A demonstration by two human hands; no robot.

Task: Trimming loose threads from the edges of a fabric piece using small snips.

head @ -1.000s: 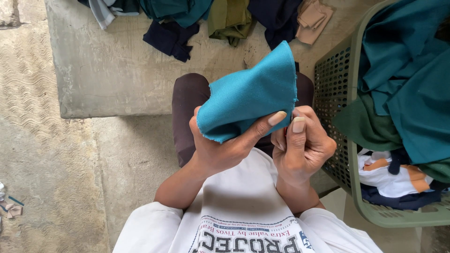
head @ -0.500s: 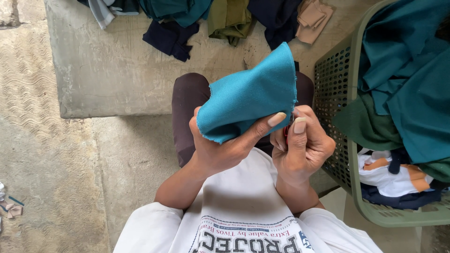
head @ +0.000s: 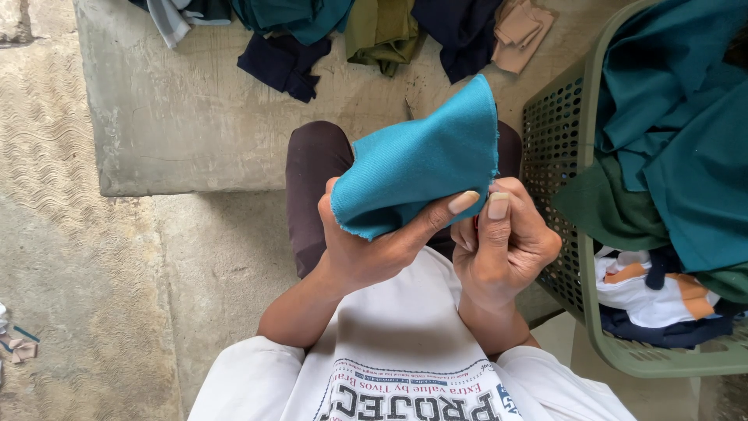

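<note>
A: From the head view, what is in hand?

B: A small folded piece of teal knit cloth with a raw, frayed edge (head: 425,168). The left hand (head: 374,245) has it clasped from below, the thumb lying along its lower edge. The right hand (head: 506,242) pinches the cloth's right lower corner between thumb and forefinger; its grip is closed on the cloth too. The piece is held up in the air over the person's lap, above a dark brown trouser knee (head: 315,179), touching nothing else.

A: How far along does the work look?

B: I judge it mid-way. The green perforated plastic basket (head: 580,257) at the right edge of the floor is still heaped with teal and dark green fabric (head: 678,148), with white, orange and navy pieces underneath. On the far edge of the raised grey concrete slab (head: 179,117) lie loose pieces: a navy scrap (head: 284,66), an olive one (head: 382,31) and some tan ones (head: 522,27). So some pieces seem already laid out, and many remain in the basket.

A: And this piece?

B: Still being fingered at its edge; whether anything has been trimmed from it, I cannot tell.
</note>
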